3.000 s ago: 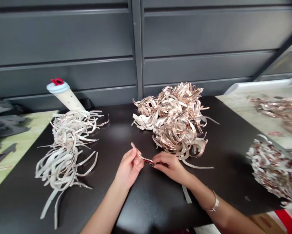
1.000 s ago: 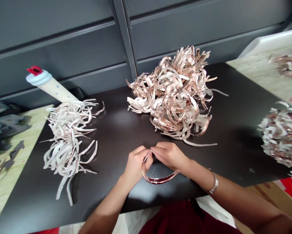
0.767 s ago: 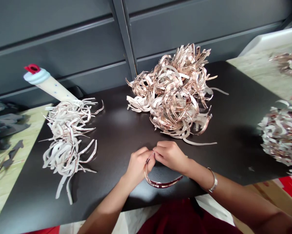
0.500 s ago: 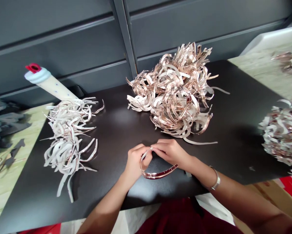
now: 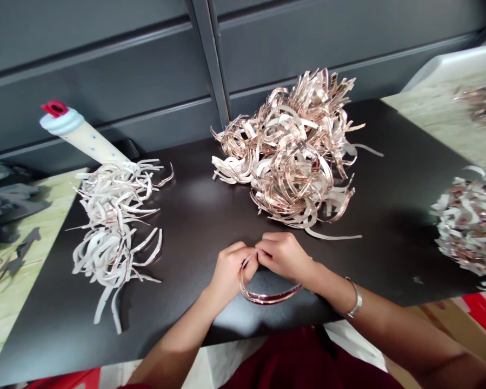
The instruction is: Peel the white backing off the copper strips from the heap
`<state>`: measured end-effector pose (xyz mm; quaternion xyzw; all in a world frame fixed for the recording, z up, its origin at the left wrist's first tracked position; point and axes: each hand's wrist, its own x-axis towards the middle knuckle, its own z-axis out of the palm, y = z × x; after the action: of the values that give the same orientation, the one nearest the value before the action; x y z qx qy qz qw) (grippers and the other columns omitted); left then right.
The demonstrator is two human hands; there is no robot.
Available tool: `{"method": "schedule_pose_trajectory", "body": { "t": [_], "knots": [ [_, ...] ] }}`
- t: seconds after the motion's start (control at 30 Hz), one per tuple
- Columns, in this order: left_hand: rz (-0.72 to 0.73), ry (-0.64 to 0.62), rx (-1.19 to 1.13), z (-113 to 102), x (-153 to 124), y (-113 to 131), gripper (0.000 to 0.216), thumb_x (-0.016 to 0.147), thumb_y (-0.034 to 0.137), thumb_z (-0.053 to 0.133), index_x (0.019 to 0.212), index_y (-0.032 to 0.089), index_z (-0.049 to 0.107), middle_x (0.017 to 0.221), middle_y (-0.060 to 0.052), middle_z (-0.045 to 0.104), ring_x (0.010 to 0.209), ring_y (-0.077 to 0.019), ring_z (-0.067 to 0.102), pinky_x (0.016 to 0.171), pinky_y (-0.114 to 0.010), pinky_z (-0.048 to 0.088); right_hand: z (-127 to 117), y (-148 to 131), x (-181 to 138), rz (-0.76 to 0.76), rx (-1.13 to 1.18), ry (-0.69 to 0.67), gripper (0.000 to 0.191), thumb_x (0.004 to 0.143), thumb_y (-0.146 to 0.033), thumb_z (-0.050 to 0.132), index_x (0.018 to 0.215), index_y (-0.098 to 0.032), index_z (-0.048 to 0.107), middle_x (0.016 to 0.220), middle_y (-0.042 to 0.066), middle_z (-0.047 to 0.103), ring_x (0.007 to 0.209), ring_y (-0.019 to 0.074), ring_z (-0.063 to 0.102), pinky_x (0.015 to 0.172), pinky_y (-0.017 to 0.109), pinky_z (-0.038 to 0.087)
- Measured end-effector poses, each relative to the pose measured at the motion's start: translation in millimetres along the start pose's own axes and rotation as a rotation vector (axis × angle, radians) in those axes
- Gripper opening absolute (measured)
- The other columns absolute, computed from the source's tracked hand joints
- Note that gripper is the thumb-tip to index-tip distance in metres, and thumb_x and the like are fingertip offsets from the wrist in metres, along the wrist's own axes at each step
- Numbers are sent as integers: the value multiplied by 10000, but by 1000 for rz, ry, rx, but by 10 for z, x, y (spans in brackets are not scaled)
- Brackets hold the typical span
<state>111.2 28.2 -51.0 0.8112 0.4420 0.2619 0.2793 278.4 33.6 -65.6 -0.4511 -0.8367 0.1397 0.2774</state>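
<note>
My left hand (image 5: 229,274) and my right hand (image 5: 282,257) meet over the black table (image 5: 194,216), their fingertips pinching the upper end of a narrow copper-faced strip (image 5: 267,299). The strip bends down in a shiny curve below my hands, and its pinched end is hidden by my fingers. Just beyond my hands lies a large heap of curled copper-and-white strips (image 5: 287,156). To my left is a looser heap of pale, mostly white strips (image 5: 113,221). A silver bangle (image 5: 354,299) circles my right wrist.
A cream tube with a pale blue cap and red top (image 5: 84,138) leans behind the pale heap. Another curled heap (image 5: 470,227) sits at the right table edge. A white tray (image 5: 449,59) stands at back right, before a grey slatted wall (image 5: 105,70).
My hands have come closer together on the strip, and its loop now hangs lower toward me. The view has shifted, so the heaps sit higher in the frame.
</note>
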Motion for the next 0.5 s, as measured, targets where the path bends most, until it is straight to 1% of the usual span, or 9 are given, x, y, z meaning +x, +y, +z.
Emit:
{"method": "schedule_pose_trajectory", "body": {
  "t": [0.1, 0.2, 0.3, 0.4, 0.5],
  "knots": [
    [-22, 27, -31, -5, 16, -6, 305, 881, 209, 470, 653, 143, 662, 589, -8, 519, 526, -92, 475, 524, -206, 353, -15, -5, 15, 59, 57, 11, 225, 784, -68, 511, 603, -150, 616, 569, -11, 515, 522, 90, 450, 528, 217, 287],
    [-72, 87, -48, -20, 35, -18, 284, 864, 210, 493, 648, 148, 666, 566, 3, 512, 509, -86, 467, 503, -199, 335, -47, -7, 27, 85, 100, 73, 231, 834, -90, 485, 701, -157, 661, 636, 11, 583, 569, 98, 510, 557, 207, 333],
    [-91, 109, -46, -31, 43, -23, 290, 855, 201, 493, 625, 149, 660, 549, 6, 508, 503, -85, 468, 500, -198, 330, -58, -11, 17, 59, 101, 110, 232, 860, -110, 480, 747, -157, 677, 665, 24, 611, 593, 105, 530, 572, 207, 352],
    [-87, 110, -28, -28, 38, -17, 302, 863, 207, 478, 630, 153, 662, 533, 10, 494, 501, -90, 466, 500, -203, 327, -27, -9, -8, 16, 56, 81, 237, 883, -136, 474, 764, -154, 679, 657, 24, 606, 590, 105, 526, 565, 208, 347],
    [-78, 102, -11, -24, 28, -6, 300, 870, 206, 473, 642, 150, 659, 550, 4, 505, 518, -97, 475, 512, -209, 335, 24, -1, -26, -17, -28, 69, 277, 899, -158, 449, 731, -154, 669, 619, 17, 578, 561, 108, 500, 550, 223, 329]
  ]
}}
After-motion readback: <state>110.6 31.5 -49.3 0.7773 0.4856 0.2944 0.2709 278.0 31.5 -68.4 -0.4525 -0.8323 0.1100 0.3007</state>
